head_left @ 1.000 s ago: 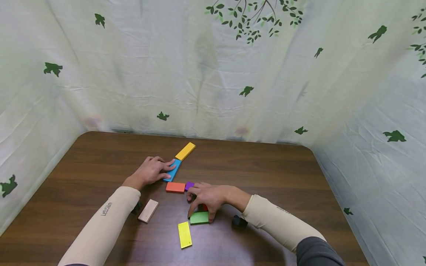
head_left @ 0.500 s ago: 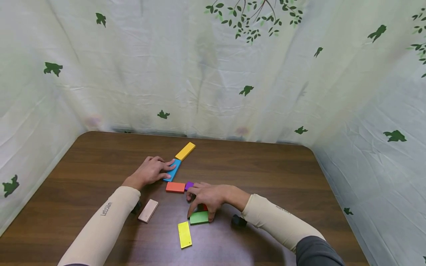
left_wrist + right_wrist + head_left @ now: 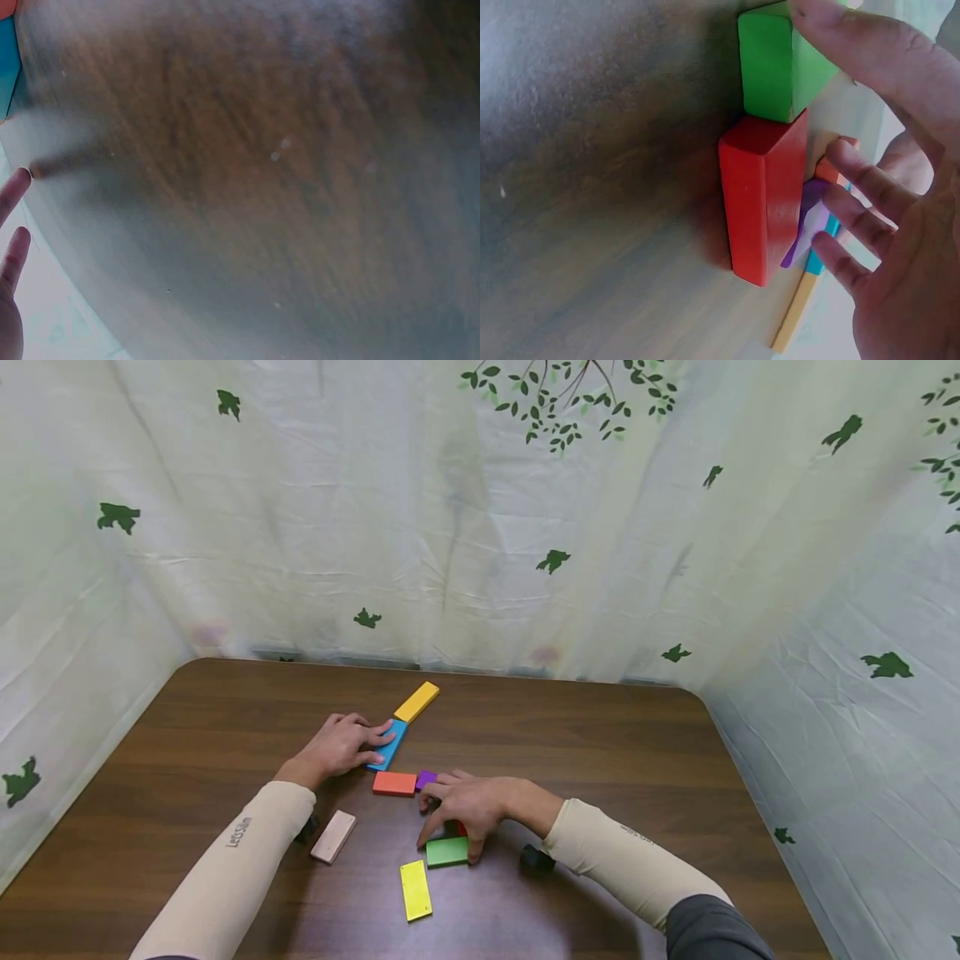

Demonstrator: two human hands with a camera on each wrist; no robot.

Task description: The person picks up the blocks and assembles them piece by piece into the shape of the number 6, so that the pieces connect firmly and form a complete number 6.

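My left hand (image 3: 335, 746) rests its thumb and index finger on the blue block (image 3: 388, 746). Two straight fingers of it enter the left wrist view at the left edge. My right hand (image 3: 471, 806) spans the green block (image 3: 447, 852), thumb at the right end and index fingertip a little off the left end. Its other fingers spread loosely over the red block (image 3: 757, 202), which meets the green one in the right wrist view. A purple block (image 3: 426, 780), partly hidden by this hand, adjoins the orange-red block (image 3: 394, 783). That one touches the blue block.
Beyond the blue block lies a yellow-orange block (image 3: 417, 702), end to end with it. A bright yellow block (image 3: 416, 890) lies in front of the green one. A pale pink block (image 3: 333, 837) lies near the left forearm. The brown table (image 3: 600, 752) meets a hanging curtain behind.
My right index fingertip has moved slightly left, away from the end of the green block. The left hand and the blocks look unmoved; the head view has shifted a little.
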